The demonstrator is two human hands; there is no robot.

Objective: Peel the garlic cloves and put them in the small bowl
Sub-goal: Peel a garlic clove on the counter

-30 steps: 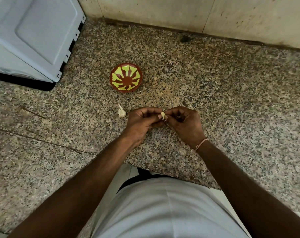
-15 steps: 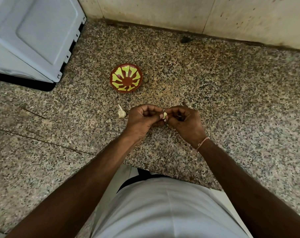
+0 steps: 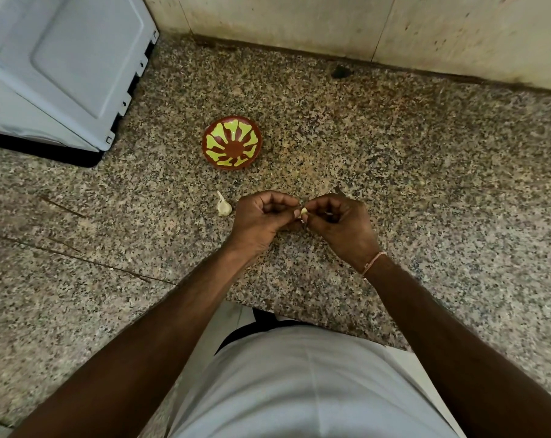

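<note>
The left hand (image 3: pixel 261 221) and the right hand (image 3: pixel 340 224) met over the speckled granite counter (image 3: pixel 410 184), both with fingers curled, pinching one small garlic clove (image 3: pixel 303 212) between their fingertips. Whether its skin was partly off was hard to tell at that size. A second, unpeeled garlic clove (image 3: pixel 223 206) lay on the counter just beside the left hand. The small red bowl (image 3: pixel 231 142) with yellow-green petals sat farther back, apart from both hands.

Red-brown small bowl (image 3: pixel 231 142) with yellow-green petals, speckled granite counter (image 3: pixel 394 172)
</note>
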